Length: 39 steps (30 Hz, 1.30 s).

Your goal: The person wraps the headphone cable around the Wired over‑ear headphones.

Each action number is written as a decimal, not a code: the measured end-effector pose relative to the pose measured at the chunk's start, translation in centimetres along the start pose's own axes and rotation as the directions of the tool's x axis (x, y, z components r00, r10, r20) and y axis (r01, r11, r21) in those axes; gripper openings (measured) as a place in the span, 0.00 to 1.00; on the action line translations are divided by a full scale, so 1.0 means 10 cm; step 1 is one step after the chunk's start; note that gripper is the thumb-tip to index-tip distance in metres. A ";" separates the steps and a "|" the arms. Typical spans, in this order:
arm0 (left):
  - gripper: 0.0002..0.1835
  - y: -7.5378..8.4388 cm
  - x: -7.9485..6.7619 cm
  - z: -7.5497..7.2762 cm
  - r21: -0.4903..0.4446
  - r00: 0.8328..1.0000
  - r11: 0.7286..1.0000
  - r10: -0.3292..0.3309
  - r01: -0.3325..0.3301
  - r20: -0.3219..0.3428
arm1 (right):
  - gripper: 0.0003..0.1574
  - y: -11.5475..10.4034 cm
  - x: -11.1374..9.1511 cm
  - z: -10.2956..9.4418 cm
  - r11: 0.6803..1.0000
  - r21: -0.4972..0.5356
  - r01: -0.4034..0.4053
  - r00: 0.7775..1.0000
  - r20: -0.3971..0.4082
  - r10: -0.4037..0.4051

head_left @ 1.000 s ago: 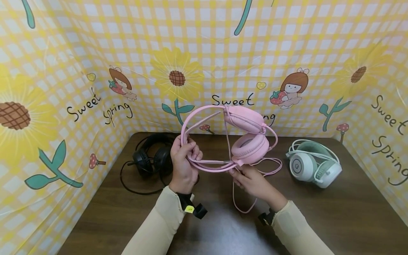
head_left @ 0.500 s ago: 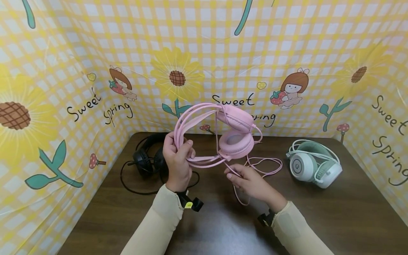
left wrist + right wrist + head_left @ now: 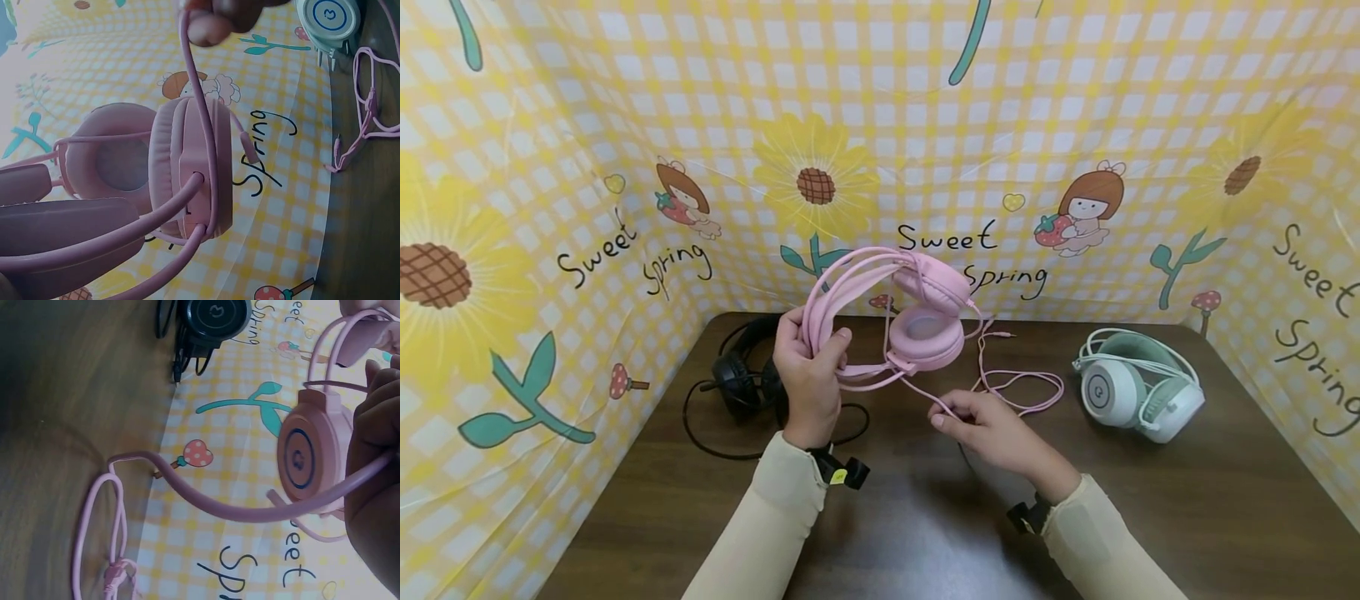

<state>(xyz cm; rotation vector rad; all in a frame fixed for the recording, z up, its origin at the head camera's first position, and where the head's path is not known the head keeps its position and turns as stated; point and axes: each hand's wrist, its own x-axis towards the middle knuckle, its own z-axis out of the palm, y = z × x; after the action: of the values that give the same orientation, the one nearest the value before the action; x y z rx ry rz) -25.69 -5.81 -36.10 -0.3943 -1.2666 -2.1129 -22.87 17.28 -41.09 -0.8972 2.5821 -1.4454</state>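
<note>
Pink over-ear headphones [image 3: 928, 337] are held up above the table, ear cups to the right. My left hand [image 3: 811, 371] grips them by the headband [image 3: 842, 287], thumb toward me. Between finger and thumb my right hand [image 3: 988, 425] pinches the pink cable [image 3: 925, 393], which runs taut down from the lower cup. In the left wrist view the cable [image 3: 199, 87] crosses the cup's outside and loops round the thin band wires. Beyond my right hand the cable [image 3: 250, 514] sags toward the table in the right wrist view.
Black headphones [image 3: 737, 379] with their cable lie on the table at left, partly behind my left hand. White and green headphones [image 3: 1108, 392], cable wrapped round them, sit at right. Loose pink cable coils [image 3: 1048, 402] and a plug [image 3: 1002, 335] lie between. A yellow checked cloth [image 3: 880, 167] encloses the back and sides.
My left hand has moved the pink headphones left, away from my right hand. The stretch of cable between them has grown, and the loop hanging below my right hand has drawn up.
</note>
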 end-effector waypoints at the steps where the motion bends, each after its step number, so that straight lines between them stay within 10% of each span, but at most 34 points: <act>1: 0.17 0.00 0.00 0.00 0.006 1.000 1.000 -0.002 0.002 0.001 | 0.03 -0.01 -0.01 -0.01 1.000 0.001 0.008 1.000 0.000 -0.008; 22: 0.16 0.02 0.03 -0.08 0.279 0.985 0.959 -0.003 -0.046 0.171 | 0.03 -0.30 -0.17 -0.23 0.972 -0.211 0.102 0.993 0.076 -0.088; 32: 0.18 0.07 0.00 -0.07 0.511 0.935 0.832 0.023 -0.214 0.354 | 0.09 -0.43 -0.27 -0.39 0.925 -0.333 0.185 0.983 0.062 -0.174; 39: 0.16 0.33 -0.04 0.06 0.518 0.906 0.820 0.001 -0.243 0.424 | 0.14 -0.45 -0.31 -0.44 0.898 -0.359 0.253 0.966 0.049 -0.253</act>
<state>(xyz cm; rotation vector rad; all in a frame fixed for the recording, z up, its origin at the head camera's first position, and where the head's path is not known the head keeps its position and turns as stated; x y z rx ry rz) -23.25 -6.20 -33.82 -0.6504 -1.9699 -1.4786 -19.56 20.44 -35.71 -1.3202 2.8730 -1.0147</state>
